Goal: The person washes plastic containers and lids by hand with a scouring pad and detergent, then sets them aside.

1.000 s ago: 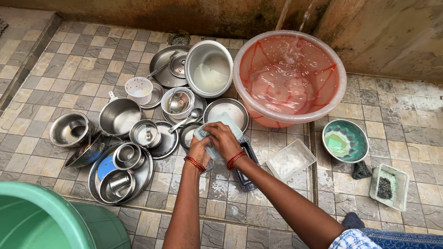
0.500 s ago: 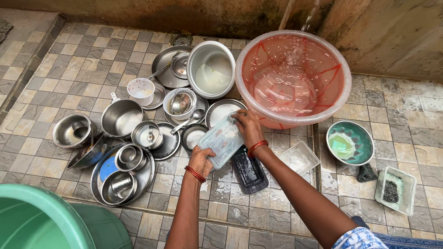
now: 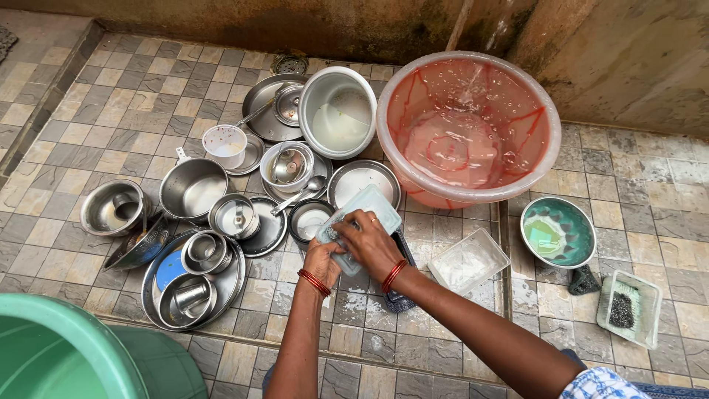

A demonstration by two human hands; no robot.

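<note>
Tiled floor (image 3: 88, 111) is holding many steel dishes. Both hands are gripping a clear plastic box (image 3: 363, 216): left hand (image 3: 323, 258) at its 7 o'clock, right hand (image 3: 367, 240) lying on top.

No packages, labels, signs or screens show anywhere here — not beside the fingers, nor past them (only unmarked dishes and tubs on tile).
</note>
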